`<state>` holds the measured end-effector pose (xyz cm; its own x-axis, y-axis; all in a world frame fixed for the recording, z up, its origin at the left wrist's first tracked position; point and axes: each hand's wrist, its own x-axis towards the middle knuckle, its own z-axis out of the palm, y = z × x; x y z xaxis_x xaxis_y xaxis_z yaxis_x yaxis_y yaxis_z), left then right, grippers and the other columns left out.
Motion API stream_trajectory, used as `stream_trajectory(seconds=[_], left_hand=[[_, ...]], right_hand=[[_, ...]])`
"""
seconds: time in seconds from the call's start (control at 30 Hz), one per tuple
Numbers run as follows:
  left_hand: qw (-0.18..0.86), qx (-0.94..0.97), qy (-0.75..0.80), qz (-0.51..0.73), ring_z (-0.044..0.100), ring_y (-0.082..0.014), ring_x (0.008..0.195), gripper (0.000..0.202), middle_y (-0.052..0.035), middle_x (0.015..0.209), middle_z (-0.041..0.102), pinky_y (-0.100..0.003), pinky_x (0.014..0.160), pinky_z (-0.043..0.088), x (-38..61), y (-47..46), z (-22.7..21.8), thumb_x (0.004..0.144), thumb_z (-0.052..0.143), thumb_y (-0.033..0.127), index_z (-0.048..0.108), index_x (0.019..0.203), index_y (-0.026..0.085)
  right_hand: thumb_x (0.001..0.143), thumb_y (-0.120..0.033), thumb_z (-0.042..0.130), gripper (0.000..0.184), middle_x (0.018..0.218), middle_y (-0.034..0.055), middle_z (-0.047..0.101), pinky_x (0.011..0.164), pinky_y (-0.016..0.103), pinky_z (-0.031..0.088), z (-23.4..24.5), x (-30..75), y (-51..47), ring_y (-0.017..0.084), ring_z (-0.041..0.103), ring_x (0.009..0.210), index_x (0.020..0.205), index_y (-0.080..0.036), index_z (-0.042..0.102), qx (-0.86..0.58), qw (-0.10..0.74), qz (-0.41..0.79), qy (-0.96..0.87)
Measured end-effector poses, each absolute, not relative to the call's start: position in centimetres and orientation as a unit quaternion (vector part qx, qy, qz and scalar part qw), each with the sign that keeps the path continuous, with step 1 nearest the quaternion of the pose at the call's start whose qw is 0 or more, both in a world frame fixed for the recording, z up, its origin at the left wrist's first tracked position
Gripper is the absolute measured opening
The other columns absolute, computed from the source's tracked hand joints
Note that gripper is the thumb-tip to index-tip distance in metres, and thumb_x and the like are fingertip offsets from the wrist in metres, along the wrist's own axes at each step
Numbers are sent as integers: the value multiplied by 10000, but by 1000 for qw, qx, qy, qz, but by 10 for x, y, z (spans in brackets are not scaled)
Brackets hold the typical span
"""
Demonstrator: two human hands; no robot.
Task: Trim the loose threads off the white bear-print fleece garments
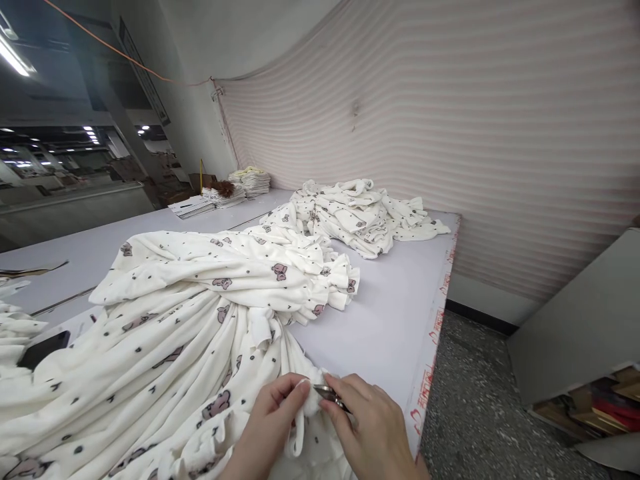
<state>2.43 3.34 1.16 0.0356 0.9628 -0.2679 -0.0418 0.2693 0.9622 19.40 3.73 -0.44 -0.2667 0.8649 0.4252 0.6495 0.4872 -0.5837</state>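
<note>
One heap of cloth point(185, 320) on worktop point(373, 327), left of and beneath left hand point(273, 417), which pinches a bit; right hand point(373, 427) grips snips point(327, 393), tip beside the pinch.

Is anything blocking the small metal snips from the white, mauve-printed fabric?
Nothing visible: the snips, in the right hand, sit at the fabric, which the left hand pinches, its thumb close beside their tip.

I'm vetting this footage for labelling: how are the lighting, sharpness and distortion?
All in the head view: the long white ceiling tube glares at upper left; the white printed fabric is softly lit with faint fold shadows; the small silver metal tool in the bare right hand looks fairly sharp; edges seem stretched.
</note>
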Motion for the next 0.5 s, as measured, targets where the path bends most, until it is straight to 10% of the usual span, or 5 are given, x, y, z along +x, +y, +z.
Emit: stream_trajectory(seconds=[0.5], left_hand=[[567,483,554,372,355,-110,578,358,41,589,424,-210,545,305,23,34,14,806,597,495,643,698,157]], right_hand=[[892,-291,531,285,882,44,695,594,295,429,-4,199,30,215,639,704,1157,-244,625,-494,322,107,-800]])
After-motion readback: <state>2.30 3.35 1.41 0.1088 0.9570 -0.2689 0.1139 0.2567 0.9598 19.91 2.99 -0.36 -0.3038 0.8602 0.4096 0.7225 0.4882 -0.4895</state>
